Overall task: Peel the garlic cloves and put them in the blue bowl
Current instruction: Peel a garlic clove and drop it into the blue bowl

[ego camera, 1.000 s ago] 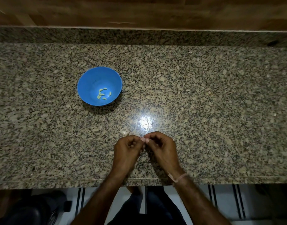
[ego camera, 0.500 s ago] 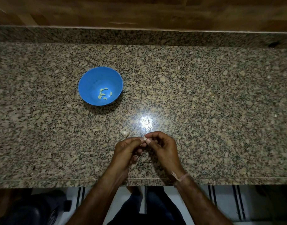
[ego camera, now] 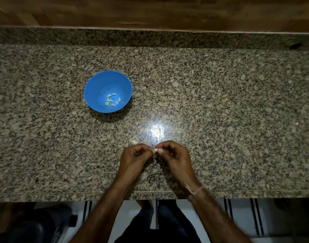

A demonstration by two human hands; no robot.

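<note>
A small pale garlic clove (ego camera: 155,150) is pinched between the fingertips of my left hand (ego camera: 135,159) and my right hand (ego camera: 175,157), just above the counter near its front edge. Both hands have their fingers curled in towards each other. The blue bowl (ego camera: 97,85) stands on the counter up and to the left of my hands, with several peeled cloves (ego camera: 112,101) in its bottom. A whitish piece of garlic (ego camera: 134,142) lies on the counter right behind my left hand; most of the held clove is hidden by fingers.
The speckled granite counter (ego camera: 229,111) runs the full width, with a raised granite strip and a wooden wall behind. A bright light reflection (ego camera: 157,131) lies just beyond my hands. The counter's front edge (ego camera: 45,194) is close below my wrists.
My hands have stayed in the same spot. The fingers have shifted slightly on the clove, and the left hand's fingers have curled back in.
</note>
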